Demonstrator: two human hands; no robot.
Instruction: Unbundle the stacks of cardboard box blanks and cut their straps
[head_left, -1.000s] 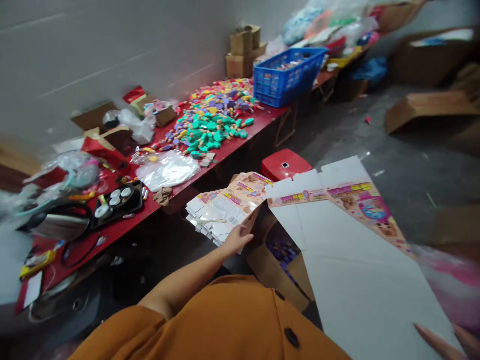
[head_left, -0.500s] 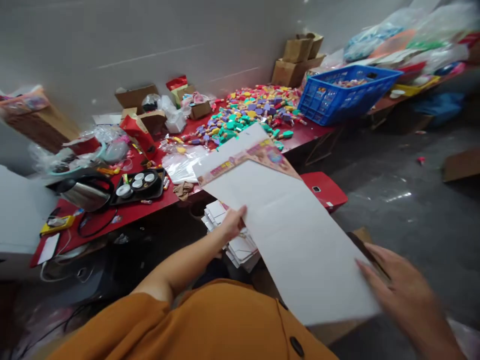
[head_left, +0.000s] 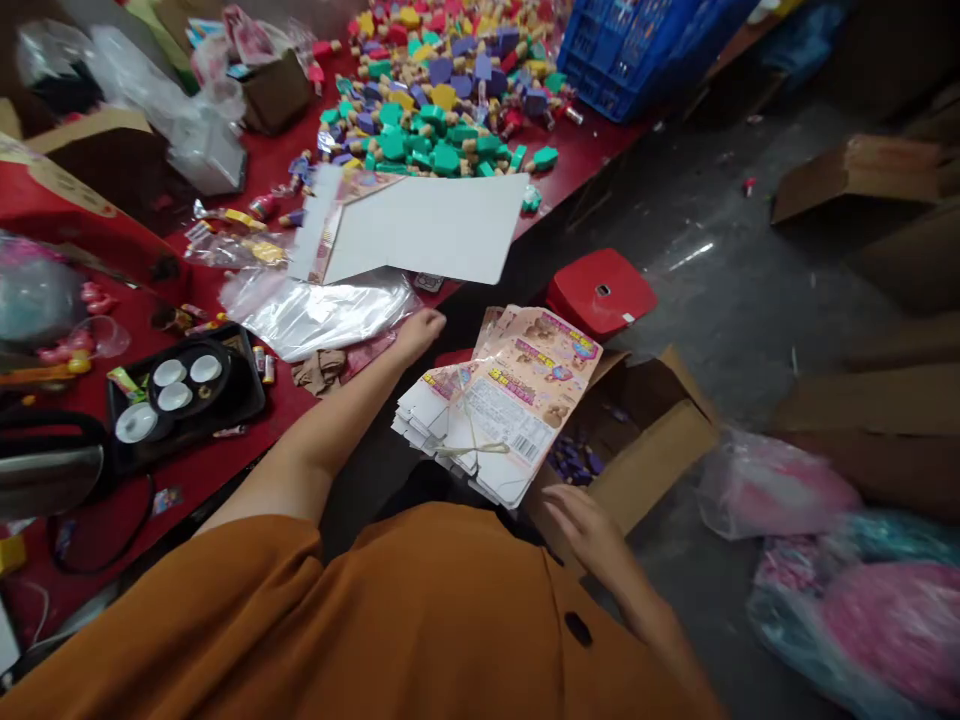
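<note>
A flat carton blank (head_left: 435, 230), white side up with a printed strip at its left end, lies at the front of the red table (head_left: 577, 170). My left hand (head_left: 421, 332) is just below it by the clear plastic bags (head_left: 322, 310), fingers curled together, with nothing visible in them. A stack of flat printed cartons (head_left: 517, 400), bound with a band, rests in front of my body. Close to its lower right corner is my right hand (head_left: 589, 525), open and slightly blurred, holding nothing.
Several colourful wrapped pieces (head_left: 442, 130) are heaped on the table beside a blue crate (head_left: 622, 60). A black tray (head_left: 247, 370) with white cups sits at left. A red stool (head_left: 604, 290), an open cardboard box (head_left: 660, 440) and pink bags (head_left: 885, 620) are at right.
The white carton blank has left both hands and now lies on the table. My right hand has come in beside the bound stack. The view has shifted downward and closer.
</note>
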